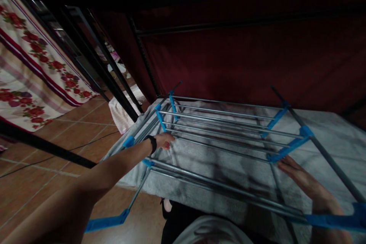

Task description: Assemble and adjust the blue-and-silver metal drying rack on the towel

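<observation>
Head-worn view; it looks forward and down, close over the rack (228, 123).

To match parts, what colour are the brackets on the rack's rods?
The brackets are blue, best seen in head view.

Red cloth (217, 66), 1 o'clock: dim, blackening upward.
Floral cloth (34, 65), 10 o'clock: brighter.
Grey blanket (228, 167), 4 o'clock: soft shadows.
Metal rods (217, 183), 5 o'clock: faint glints.

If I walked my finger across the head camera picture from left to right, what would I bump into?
Flowery cloth → pale cloth → black wristband → left hand → right hand.
</observation>
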Demonstrator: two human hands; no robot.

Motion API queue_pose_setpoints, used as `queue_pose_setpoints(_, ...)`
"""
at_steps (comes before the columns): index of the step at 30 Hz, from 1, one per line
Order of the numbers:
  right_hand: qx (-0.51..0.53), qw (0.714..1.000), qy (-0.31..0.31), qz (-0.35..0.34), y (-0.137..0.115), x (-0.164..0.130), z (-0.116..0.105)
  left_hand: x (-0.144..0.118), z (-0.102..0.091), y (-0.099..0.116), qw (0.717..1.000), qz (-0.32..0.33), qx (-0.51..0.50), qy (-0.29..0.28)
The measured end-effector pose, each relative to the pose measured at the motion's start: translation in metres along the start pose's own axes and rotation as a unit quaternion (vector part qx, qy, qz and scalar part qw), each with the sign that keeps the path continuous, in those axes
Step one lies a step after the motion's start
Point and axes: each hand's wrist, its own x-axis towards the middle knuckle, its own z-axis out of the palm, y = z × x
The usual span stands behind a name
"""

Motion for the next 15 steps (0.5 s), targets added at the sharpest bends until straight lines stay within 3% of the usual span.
queue_pose_setpoints(4, -0.012, 1.0, -0.006, 0.002, -0.002, -0.002, 0.0, 0.014, 0.004, -0.011, 0.992, -0.062, -0.11, 0.023)
queue_pose_setpoints(9, -0.022, 1.0, -0.004, -0.01, 0.004, 0.001, 0.0, 0.029, 0.018, -0.011, 0.97, -0.07, -0.231, 0.026)
queue_pose_setpoints(15, -0.025, 1.0, 0.008, 0.008, 0.007, 0.004, -0.003, 0.037, 0.017, -0.006, 0.948, -0.077, -0.306, 0.037)
